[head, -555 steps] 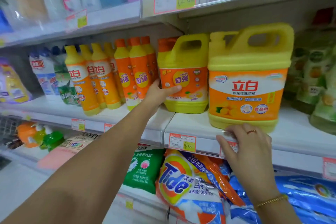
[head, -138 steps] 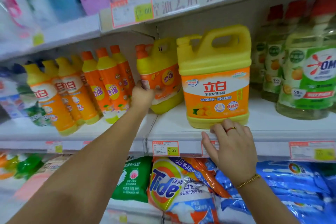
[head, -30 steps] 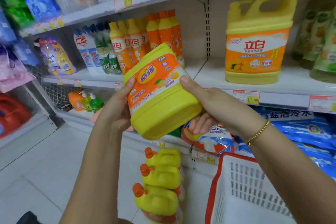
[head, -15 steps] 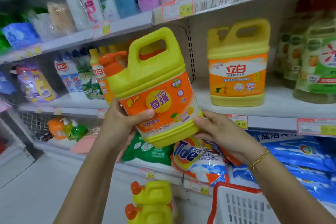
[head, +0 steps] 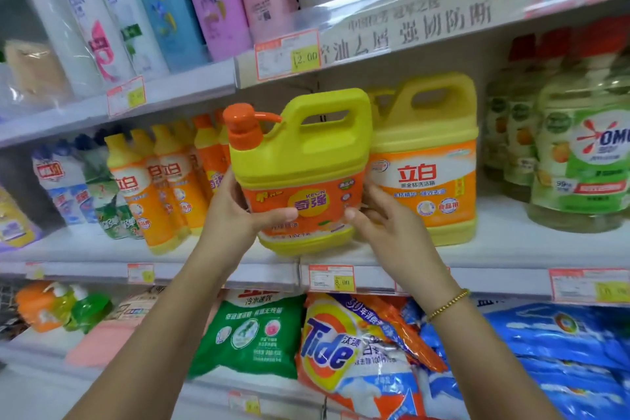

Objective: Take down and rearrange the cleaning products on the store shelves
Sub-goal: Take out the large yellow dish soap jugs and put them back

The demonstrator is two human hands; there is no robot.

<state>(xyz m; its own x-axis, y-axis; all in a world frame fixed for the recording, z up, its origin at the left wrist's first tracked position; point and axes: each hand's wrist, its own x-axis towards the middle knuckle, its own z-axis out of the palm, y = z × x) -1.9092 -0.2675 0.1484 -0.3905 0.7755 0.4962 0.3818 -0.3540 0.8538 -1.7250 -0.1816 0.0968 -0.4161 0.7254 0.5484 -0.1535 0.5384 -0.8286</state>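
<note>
Yellow detergent jug [head: 300, 174] with an orange label is held upright in front of the middle shelf [head: 511, 249], its bottom low over the front edge. I cannot tell if it stands on the board or hangs just above it. Its orange pump cap [head: 243, 128] points to the left side and the handle is on top.

The left hand [head: 235, 215] grips the left side of the jug, with the thumb laid across the label and the fingers curled behind. The right hand [head: 385, 225] grips the right side, the thumb on the label edge and the fingers bent round the wall; a gold bracelet [head: 446, 305] is on this wrist.

Just beside the jug, on its right and a little behind, stands a bigger yellow jug [head: 433, 174]; the two look touching or nearly so. To the left stand slim orange bottles [head: 163, 187] in a row. Far right are green bottles [head: 579, 163]. On the shelf below lie a Tide bag [head: 344, 351] and a green bag [head: 252, 334].
</note>
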